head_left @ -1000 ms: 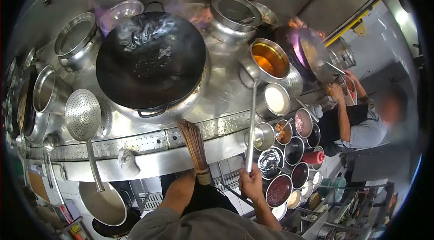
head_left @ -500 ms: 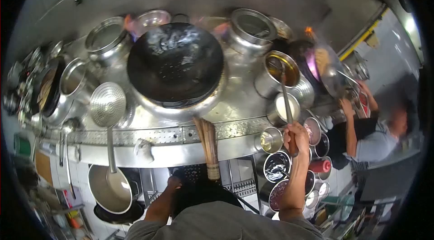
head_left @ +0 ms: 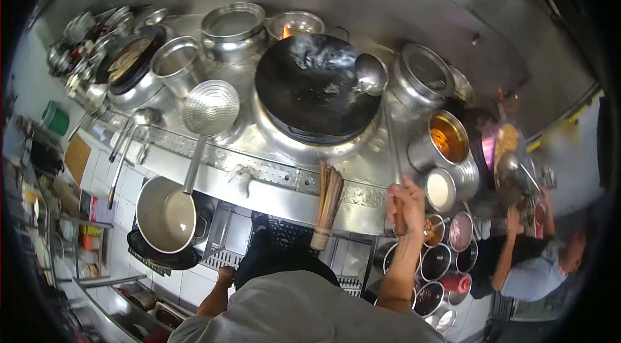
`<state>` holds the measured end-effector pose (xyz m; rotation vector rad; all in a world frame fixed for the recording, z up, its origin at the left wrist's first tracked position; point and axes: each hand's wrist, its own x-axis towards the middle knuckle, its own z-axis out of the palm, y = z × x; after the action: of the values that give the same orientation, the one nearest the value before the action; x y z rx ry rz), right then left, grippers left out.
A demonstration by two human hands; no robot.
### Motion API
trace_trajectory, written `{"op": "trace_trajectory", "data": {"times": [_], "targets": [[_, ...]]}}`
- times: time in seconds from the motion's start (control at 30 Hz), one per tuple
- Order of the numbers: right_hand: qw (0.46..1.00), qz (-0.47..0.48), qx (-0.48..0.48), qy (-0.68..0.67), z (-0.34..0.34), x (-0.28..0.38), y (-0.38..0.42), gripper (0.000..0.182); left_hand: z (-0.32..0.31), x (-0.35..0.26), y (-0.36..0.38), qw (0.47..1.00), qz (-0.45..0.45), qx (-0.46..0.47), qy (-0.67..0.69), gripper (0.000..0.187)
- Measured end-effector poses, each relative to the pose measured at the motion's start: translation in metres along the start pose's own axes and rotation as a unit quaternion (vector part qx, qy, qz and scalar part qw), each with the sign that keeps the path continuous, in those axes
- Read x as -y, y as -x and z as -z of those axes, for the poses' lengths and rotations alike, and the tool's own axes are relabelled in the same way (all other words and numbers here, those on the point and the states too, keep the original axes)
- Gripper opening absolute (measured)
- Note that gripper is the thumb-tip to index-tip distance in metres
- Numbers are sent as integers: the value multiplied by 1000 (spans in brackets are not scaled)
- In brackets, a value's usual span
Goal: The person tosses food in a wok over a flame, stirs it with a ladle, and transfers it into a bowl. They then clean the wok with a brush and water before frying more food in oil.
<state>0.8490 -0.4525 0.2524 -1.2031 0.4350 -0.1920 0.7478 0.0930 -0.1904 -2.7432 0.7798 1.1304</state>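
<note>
Gripping the ladle (head_left: 387, 124) by its handle end, my right hand (head_left: 405, 201) holds the bowl over the wok's (head_left: 315, 87) right rim. I should tip slowly, keeping it above the wok. My left hand (head_left: 226, 274) hangs low; I cannot tell its state.

Black wok (head_left: 315, 94), silver steel ladle (head_left: 372, 74), silver strainer (head_left: 210, 107) dotted with holes, amber liquid in a steel pot (head_left: 447, 138), white liquid in another (head_left: 440, 190).
</note>
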Motion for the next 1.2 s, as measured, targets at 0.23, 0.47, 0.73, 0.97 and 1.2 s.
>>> {"op": "trace_trajectory", "data": {"times": [0.23,0.47,0.73,0.97,1.2], "targets": [[985,46,71,153,-27,-124,-55,45,-38,-32,60,970,26,-223,97,18],[957,153,-21,247,-7,-174,-41,50,-103,-43,93,961,135,-144,192,36],[923,216,-146,284,12,-196,45,54,270,-35,132,612,96,-433,654,26],[907,147,-213,333,3,-181,54,54,509,-81,326,471,-78,-857,192,23],[851,189,-235,431,49,-235,33,56,525,-62,399,515,-514,-647,228,50]]}}
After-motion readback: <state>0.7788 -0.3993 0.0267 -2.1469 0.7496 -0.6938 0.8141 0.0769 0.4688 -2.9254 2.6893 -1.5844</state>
